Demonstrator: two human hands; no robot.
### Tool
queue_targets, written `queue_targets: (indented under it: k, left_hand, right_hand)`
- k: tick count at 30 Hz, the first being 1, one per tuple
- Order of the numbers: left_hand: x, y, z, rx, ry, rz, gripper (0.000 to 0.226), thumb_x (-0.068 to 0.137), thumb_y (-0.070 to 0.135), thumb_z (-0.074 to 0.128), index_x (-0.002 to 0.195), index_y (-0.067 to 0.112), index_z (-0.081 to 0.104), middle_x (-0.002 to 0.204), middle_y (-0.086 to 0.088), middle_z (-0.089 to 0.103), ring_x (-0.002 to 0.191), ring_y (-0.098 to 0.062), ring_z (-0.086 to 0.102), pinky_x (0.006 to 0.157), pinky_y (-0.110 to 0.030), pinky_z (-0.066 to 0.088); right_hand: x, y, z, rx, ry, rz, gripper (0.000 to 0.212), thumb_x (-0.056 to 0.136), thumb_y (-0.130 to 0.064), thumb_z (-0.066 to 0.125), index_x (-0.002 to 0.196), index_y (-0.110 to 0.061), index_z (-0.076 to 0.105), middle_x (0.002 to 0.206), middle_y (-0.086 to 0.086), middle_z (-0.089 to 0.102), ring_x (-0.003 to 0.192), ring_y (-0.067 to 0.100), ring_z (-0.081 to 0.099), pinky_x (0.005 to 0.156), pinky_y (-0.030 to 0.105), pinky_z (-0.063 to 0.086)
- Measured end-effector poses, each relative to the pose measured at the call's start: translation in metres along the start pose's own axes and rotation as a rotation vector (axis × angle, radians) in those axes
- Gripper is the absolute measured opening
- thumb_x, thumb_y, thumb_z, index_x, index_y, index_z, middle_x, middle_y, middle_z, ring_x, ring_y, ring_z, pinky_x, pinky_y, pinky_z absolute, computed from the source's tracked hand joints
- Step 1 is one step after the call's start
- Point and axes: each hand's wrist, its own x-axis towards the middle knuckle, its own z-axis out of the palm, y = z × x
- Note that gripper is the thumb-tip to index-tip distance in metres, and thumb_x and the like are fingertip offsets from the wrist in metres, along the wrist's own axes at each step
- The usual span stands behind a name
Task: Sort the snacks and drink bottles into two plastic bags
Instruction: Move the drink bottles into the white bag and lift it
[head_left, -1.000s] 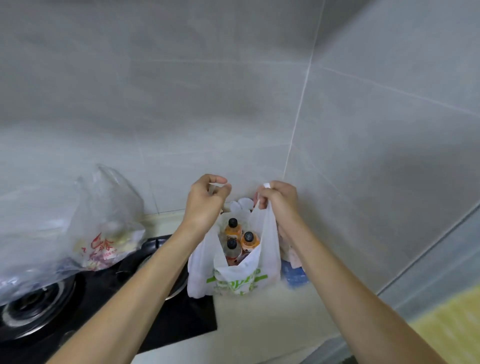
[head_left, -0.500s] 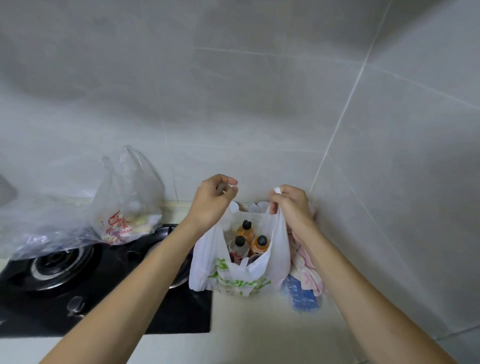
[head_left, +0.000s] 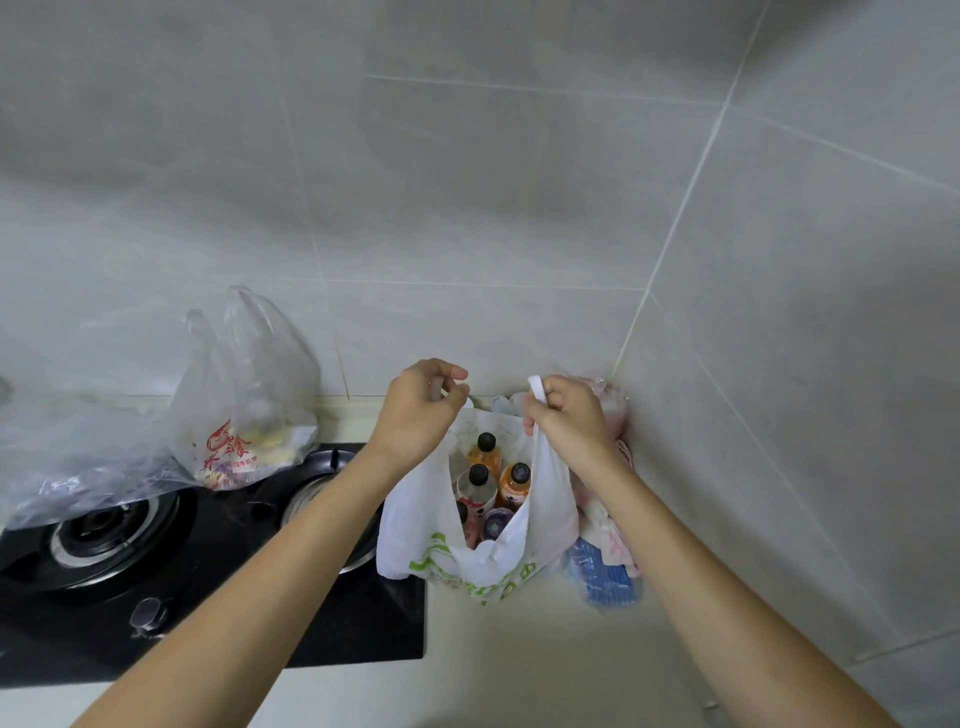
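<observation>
On the tabletop (head_left: 519, 654), in the wall corner: white bag (head_left: 415, 525) upright, mouth spread. Left hand (head_left: 421, 410) pinches left handle; right hand (head_left: 566, 415) grips right handle. Bottles (head_left: 480, 480) stand inside, caps up. Clear bag (head_left: 244, 395) of snacks sits on the stove (head_left: 208, 587), well left.

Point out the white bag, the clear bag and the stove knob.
white bag (head_left: 415, 525): head view, left side panel.
clear bag (head_left: 260, 364): head view, upper body.
stove knob (head_left: 149, 613): head view, top face.
</observation>
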Motion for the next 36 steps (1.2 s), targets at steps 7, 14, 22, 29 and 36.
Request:
queue_targets:
  k: [7, 14, 22, 29, 36]
  left_hand:
    - [-0.009, -0.019, 0.002, 0.015, -0.056, 0.01, 0.019, 0.098, 0.011, 0.057, 0.1, 0.024, 0.071, 0.099, -0.018, 0.069, 0.086, -0.028, 0.067, 0.078, -0.034, 0.053]
    - [-0.006, -0.018, -0.007, 0.013, -0.053, 0.036, 0.02, 0.098, 0.009, 0.058, 0.104, 0.024, 0.071, 0.095, 0.006, 0.067, 0.09, -0.015, 0.066, 0.075, -0.022, 0.047]
    - [0.02, -0.012, -0.019, 0.069, 0.013, 0.05, 0.036, 0.098, -0.008, 0.044, 0.105, 0.013, 0.073, 0.087, -0.004, 0.068, 0.068, -0.011, 0.066, 0.062, -0.011, 0.045]
    - [0.046, -0.018, -0.022, -0.035, 0.153, 0.022, 0.042, 0.098, -0.01, 0.04, 0.102, 0.017, 0.072, 0.09, -0.002, 0.066, 0.072, -0.014, 0.064, 0.082, -0.032, 0.056]
    - [0.035, -0.021, -0.016, 0.196, 0.067, 0.188, 0.036, 0.093, -0.011, 0.05, 0.112, 0.01, 0.071, 0.098, 0.0, 0.066, 0.089, -0.019, 0.067, 0.077, -0.022, 0.054]
  right_hand:
    - [-0.001, 0.009, 0.011, -0.007, -0.064, -0.028, 0.021, 0.1, -0.015, 0.062, 0.085, 0.0, 0.063, 0.069, 0.007, 0.072, 0.064, 0.012, 0.068, 0.068, 0.024, 0.056]
    - [-0.002, 0.008, 0.013, -0.011, -0.085, -0.047, 0.028, 0.101, -0.018, 0.057, 0.079, -0.002, 0.061, 0.068, 0.013, 0.067, 0.06, 0.014, 0.063, 0.068, 0.022, 0.052]
    - [0.015, 0.003, 0.004, -0.019, -0.027, -0.083, 0.035, 0.105, -0.013, 0.051, 0.075, -0.004, 0.066, 0.058, 0.011, 0.064, 0.051, 0.013, 0.059, 0.06, 0.021, 0.048]
    - [0.036, 0.007, -0.008, -0.036, 0.042, -0.028, 0.032, 0.101, -0.011, 0.054, 0.072, -0.003, 0.065, 0.05, 0.002, 0.059, 0.049, 0.01, 0.054, 0.055, 0.017, 0.043]
    - [0.029, 0.022, 0.0, -0.066, -0.053, -0.042, 0.037, 0.093, -0.025, 0.059, 0.08, 0.01, 0.059, 0.058, 0.016, 0.062, 0.053, 0.019, 0.058, 0.065, 0.045, 0.056]
